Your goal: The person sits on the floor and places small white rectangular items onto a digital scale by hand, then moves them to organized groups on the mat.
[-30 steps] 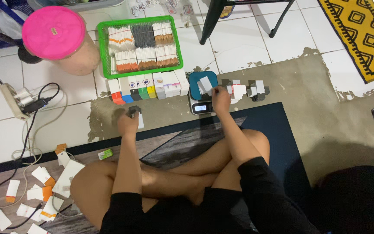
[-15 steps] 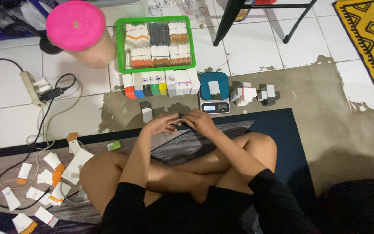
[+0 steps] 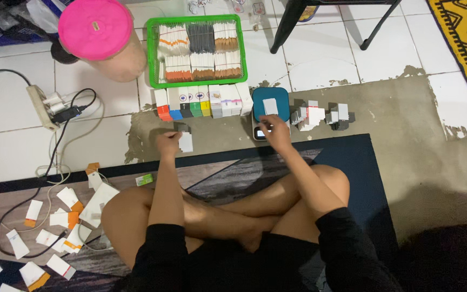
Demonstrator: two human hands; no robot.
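Hands at a small scale on the floor.
Head view: left hand [image 3: 168,145] grips a white card stack [image 3: 186,142] just below the row of coloured boxes [image 3: 201,101]; right hand [image 3: 275,131] pinches something small at the teal scale [image 3: 270,108], where one white card [image 3: 270,106] lies, near the green basket [image 3: 197,82].

Green basket [image 3: 152,54], pink lid [image 3: 95,28], teal scale [image 3: 270,104]
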